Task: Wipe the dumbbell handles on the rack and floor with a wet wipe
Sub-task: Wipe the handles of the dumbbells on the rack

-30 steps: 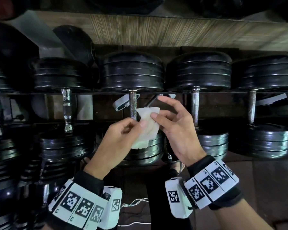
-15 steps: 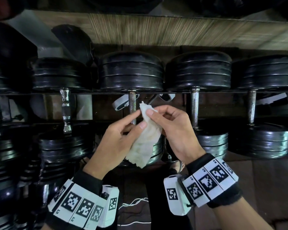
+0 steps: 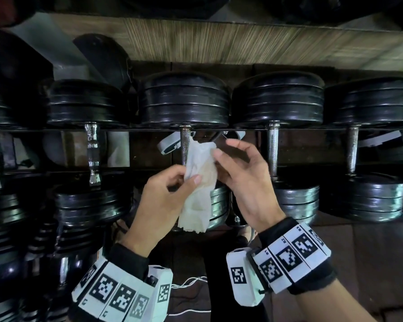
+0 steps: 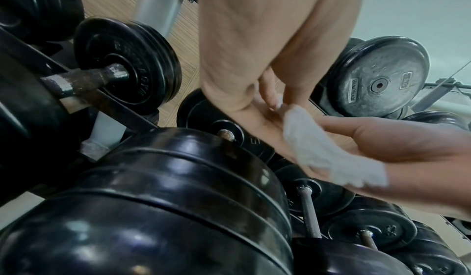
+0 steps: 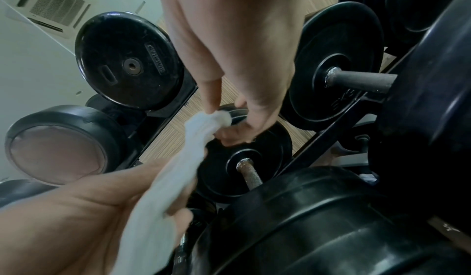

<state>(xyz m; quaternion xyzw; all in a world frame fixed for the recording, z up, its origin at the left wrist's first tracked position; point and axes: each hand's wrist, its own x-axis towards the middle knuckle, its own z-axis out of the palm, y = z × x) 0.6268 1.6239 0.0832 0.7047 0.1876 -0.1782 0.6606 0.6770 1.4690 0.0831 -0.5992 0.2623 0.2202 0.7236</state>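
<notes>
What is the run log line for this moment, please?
left hand: holds wet wipe | right hand: pinches wipe top | dumbbell handle: behind wipe

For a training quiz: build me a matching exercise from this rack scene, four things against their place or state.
1. wet wipe
2. left hand
3. rusty handle
4. shiny contoured handle

A. just behind the wipe's top
B. left of the hands, untouched
C. pinched between both hands, brown-stained
D. grips the wipe's middle

Pairs: 1-C, 2-D, 3-A, 4-B
</notes>
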